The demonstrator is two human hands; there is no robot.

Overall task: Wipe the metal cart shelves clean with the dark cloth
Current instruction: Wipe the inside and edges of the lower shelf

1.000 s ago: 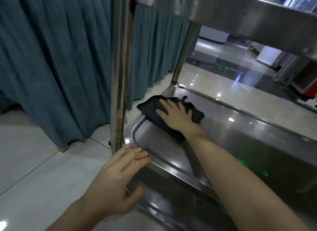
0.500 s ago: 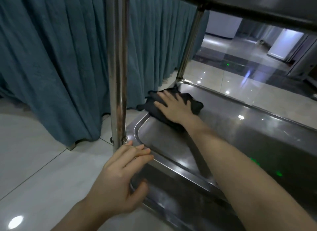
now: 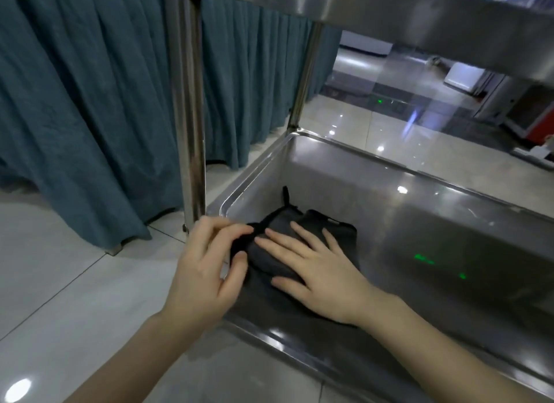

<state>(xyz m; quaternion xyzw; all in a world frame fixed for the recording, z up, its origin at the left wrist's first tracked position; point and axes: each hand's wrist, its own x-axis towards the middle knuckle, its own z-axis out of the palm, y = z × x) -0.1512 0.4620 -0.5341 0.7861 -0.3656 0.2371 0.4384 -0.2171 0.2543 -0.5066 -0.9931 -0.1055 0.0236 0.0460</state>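
At the centre of the frame, the dark cloth (image 3: 329,227) lies bunched on the lower shelf (image 3: 434,222) of the metal cart, close to the shelf's near left corner. The right hand (image 3: 320,279) rests flat on top of the cloth, palm down, fingers straight and spread, pointing toward the upper left. The left hand (image 3: 207,270) sits just beside it at the shelf rim; its fingers are curled and, together with the thumb, pinch the left edge of the cloth. A thin strip of the cloth sticks up behind the hands.

The front post (image 3: 192,103) rises from the shelf corner directly above the left hand. The rear post (image 3: 305,79) stands at the far corner. The upper shelf (image 3: 389,13) crosses the top right of the frame. A blue curtain (image 3: 90,103) fills the upper left, and the tiled floor (image 3: 60,297) shows at lower left, with green light reflections on the shelf at right.
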